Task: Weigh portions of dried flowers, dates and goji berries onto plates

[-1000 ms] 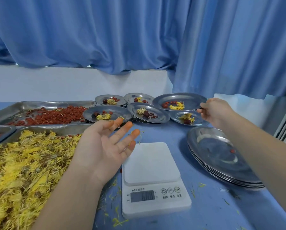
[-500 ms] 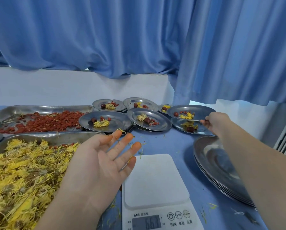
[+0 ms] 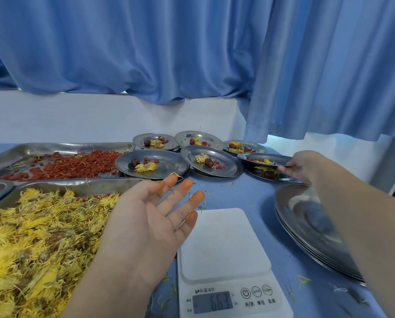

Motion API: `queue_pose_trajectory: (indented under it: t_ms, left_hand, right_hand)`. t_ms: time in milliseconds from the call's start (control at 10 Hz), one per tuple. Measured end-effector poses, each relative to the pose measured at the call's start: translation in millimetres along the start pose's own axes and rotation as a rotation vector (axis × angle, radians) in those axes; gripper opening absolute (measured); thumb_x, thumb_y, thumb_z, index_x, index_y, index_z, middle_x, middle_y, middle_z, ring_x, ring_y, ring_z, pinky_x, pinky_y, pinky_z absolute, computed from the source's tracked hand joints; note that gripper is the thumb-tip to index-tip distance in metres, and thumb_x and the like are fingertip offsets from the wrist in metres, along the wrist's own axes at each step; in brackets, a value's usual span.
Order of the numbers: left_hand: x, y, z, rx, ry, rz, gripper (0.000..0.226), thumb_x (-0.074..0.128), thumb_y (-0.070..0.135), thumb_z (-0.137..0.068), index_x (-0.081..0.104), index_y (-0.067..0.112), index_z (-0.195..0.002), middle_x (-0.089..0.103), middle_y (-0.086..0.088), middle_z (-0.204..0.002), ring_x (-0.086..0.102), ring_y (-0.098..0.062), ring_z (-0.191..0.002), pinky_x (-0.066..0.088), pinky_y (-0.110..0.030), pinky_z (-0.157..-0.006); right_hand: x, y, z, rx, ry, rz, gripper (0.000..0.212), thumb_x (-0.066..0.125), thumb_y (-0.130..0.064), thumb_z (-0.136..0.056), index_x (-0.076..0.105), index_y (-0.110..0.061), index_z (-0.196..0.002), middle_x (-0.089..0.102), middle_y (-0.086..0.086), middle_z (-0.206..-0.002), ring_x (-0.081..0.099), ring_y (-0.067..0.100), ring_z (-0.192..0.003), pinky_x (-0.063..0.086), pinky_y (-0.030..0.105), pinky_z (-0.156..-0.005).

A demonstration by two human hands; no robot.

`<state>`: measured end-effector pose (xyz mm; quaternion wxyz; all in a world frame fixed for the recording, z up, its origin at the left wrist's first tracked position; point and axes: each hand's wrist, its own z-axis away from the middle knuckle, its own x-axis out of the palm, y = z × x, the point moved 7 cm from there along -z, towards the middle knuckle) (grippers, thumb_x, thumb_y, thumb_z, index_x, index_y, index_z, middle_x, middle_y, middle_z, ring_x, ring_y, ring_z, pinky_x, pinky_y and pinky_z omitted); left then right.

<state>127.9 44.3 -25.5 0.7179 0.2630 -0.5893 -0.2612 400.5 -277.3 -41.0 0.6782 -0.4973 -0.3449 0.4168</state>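
Head view: right grip [image 3: 304, 165] pinches the filled round steel plate [image 3: 264, 159], now lowered onto another at one o'clock from the white digital scale [image 3: 224, 244]; left grip [image 3: 146, 216] lies released. Portion delivered.

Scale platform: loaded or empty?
Empty: nothing sits on the kitchen scale's white platform. Its display is lit, digits blurred.

Your kitchen scale [image 3: 224, 244] is smooth matt plastic. Right of it the stacked plates [image 3: 302, 216] gleam as polished metal; behind it hang curtains [image 3: 169, 53] of blue cloth.
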Motion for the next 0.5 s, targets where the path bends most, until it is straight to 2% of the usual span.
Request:
queue_pose_trajectory:
  t_ms: [100, 400, 500]
  left_hand:
    - [-1, 0, 0, 0.003, 0.008, -0.01, 0.018, 0.049, 0.023, -0.091, 0.066, 0.017, -0.095, 0.076, -0.007, -0.101, 0.074, -0.028, -0.087, 0.048, -0.038, -0.075]
    - [-2, 2, 1, 0.053, 0.018, -0.086, 0.019, 0.047, 0.023, -0.093, 0.065, 0.018, -0.099, 0.076, -0.005, -0.098, 0.074, -0.025, -0.084, 0.046, -0.036, -0.07]
    - [-2, 3, 3, 0.064, 0.047, -0.092, 0.019, 0.047, 0.023, -0.093, 0.064, 0.018, -0.1, 0.076, -0.004, -0.097, 0.074, -0.024, -0.083, 0.047, -0.036, -0.07]
  right_hand:
    - [5, -1, 13, 0.014, -0.087, 0.008, 0.026, 0.042, 0.015, -0.089, 0.041, 0.001, -0.11, 0.04, 0.018, -0.13, 0.054, 0.044, -0.11, 0.051, 0.027, -0.036]
    - [5, -10, 63, 0.017, -0.173, 0.028, 0.023, 0.043, 0.006, -0.091, 0.04, -0.002, -0.112, 0.039, 0.022, -0.136, 0.058, 0.045, -0.104, 0.058, 0.039, -0.047]
    - [8, -10, 84, 0.032, -0.215, 0.068, 0.021, 0.044, 0.003, -0.095, 0.039, -0.001, -0.114, 0.038, 0.02, -0.128, 0.059, 0.045, -0.089, 0.058, 0.039, -0.051]
